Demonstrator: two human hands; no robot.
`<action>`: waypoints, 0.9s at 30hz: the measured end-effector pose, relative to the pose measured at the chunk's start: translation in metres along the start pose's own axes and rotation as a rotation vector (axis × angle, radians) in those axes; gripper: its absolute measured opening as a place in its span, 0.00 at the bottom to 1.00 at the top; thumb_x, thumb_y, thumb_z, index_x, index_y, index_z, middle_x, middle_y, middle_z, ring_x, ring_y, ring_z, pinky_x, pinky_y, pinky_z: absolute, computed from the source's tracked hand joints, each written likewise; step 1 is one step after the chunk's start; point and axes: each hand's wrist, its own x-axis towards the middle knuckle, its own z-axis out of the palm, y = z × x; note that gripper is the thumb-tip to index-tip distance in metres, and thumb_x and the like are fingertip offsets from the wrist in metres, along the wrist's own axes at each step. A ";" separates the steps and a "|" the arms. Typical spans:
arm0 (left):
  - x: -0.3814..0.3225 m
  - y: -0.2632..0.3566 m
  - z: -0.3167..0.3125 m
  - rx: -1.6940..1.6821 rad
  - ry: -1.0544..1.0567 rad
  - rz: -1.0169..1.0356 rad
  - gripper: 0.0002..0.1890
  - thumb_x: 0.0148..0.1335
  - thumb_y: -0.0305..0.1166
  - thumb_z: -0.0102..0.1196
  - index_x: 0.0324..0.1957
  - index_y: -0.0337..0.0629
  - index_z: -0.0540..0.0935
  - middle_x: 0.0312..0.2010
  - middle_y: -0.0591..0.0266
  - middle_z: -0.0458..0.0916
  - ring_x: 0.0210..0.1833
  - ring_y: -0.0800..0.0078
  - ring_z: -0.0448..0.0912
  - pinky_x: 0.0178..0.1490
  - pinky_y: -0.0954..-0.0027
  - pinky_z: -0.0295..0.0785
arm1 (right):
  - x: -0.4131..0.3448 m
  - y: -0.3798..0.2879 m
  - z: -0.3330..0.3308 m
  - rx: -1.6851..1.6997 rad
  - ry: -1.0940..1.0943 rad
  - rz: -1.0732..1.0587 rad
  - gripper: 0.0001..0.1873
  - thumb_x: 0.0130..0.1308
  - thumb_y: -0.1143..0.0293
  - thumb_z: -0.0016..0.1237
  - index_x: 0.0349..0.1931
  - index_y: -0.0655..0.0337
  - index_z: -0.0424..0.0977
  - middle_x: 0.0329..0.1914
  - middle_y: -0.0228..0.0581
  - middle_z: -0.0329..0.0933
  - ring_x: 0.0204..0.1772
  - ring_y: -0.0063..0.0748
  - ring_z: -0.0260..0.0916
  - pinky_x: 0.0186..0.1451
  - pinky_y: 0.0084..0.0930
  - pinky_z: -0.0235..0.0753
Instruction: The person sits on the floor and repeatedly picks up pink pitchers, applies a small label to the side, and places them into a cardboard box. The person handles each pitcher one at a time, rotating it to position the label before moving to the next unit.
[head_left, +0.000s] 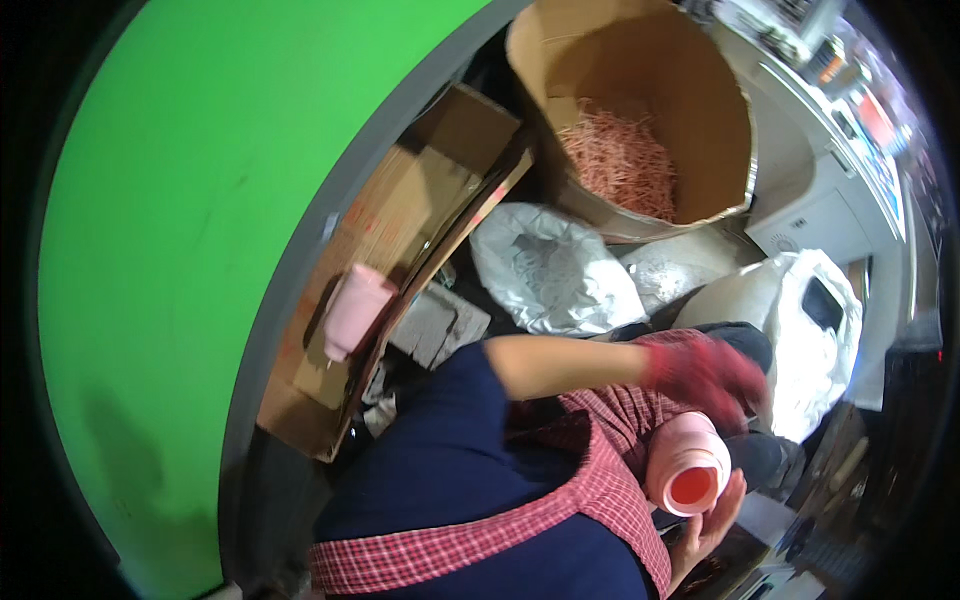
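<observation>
My right hand (714, 519), bare, grips a pink plastic bottle (667, 457) around its lower side in this view. The bottle's wide round mouth is turned toward me and shows a reddish inside. My left hand (705, 379) wears a red glove and is blurred by motion. It hovers just above the bottle's far end; whether it touches the bottle or holds anything is unclear. A second pink plastic bottle (358, 311) lies on its side in an open, long cardboard box (390, 195).
A large cardboard drum (660, 60) holds pink plastic scraps (619, 161). Beside it stands an open silvery-white bag (555, 270). A full white sack (795, 337) bears a dark flat object (823, 304). A green panel (187, 187) with a grey edge runs along the left. Grey blocks (439, 322) sit below the box.
</observation>
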 end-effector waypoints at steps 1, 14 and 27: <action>-0.034 -0.011 -0.031 0.037 0.235 0.011 0.19 0.61 0.30 0.64 0.54 0.36 0.83 0.52 0.51 0.84 0.52 0.61 0.84 0.60 0.65 0.76 | 0.004 -0.002 0.004 0.029 -0.049 0.072 0.55 0.55 0.54 0.72 0.77 0.68 0.55 0.82 0.52 0.53 0.83 0.48 0.52 0.82 0.46 0.50; -0.213 0.013 -0.166 1.201 0.703 -0.837 0.24 0.68 0.32 0.56 0.65 0.36 0.76 0.59 0.50 0.82 0.61 0.59 0.79 0.65 0.63 0.73 | 0.101 -0.025 -0.061 -0.447 0.261 -0.533 0.60 0.39 0.59 0.80 0.73 0.67 0.60 0.72 0.59 0.66 0.74 0.59 0.65 0.75 0.44 0.68; 0.110 -0.092 0.053 0.810 -0.232 -0.401 0.23 0.65 0.33 0.59 0.62 0.40 0.79 0.59 0.50 0.82 0.63 0.57 0.78 0.66 0.61 0.72 | -0.119 0.095 -0.448 -0.657 1.995 0.441 0.60 0.39 0.43 0.77 0.70 0.63 0.62 0.64 0.55 0.72 0.65 0.58 0.71 0.66 0.50 0.73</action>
